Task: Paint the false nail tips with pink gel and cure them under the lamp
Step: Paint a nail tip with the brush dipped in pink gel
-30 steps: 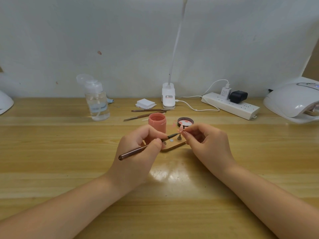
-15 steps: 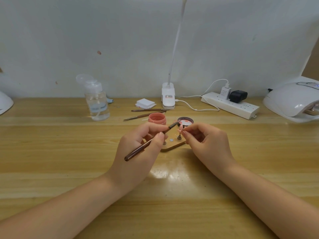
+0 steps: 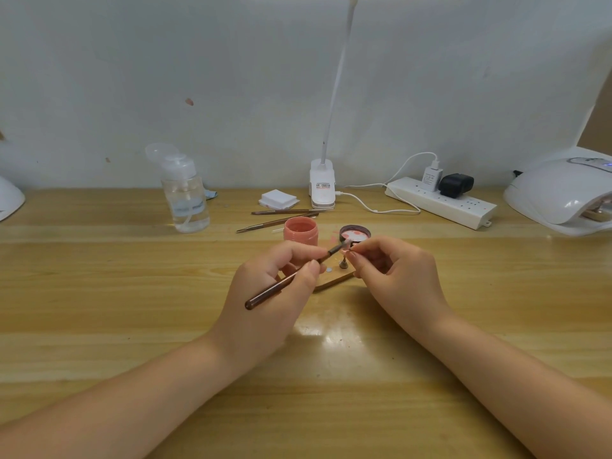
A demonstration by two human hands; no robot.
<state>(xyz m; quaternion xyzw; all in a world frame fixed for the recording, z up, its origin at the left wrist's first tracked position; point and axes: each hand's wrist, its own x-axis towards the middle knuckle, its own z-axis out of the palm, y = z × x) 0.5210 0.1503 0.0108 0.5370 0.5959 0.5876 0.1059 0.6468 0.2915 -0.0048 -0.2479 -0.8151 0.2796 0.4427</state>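
Head view: nearest, the left hand (image 3: 265, 289) has its grip closed around a brown brush (image 3: 291, 276), bristles reaching a nail tip (image 3: 347, 248) pinched in the right hand (image 3: 397, 276). Just beyond stand the open pink gel jar (image 3: 300, 230) and its lid (image 3: 355, 232) on the worktop (image 3: 99, 293). Farther right sits the white curing lamp (image 3: 563, 193).

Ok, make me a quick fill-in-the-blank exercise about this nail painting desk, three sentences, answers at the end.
1. The left hand holds a slim brown ____.
2. The open pink gel jar stands on the wooden table without its ____.
3. The white dome-shaped curing lamp sits at the table's far ____ side.

Missing words: brush; lid; right
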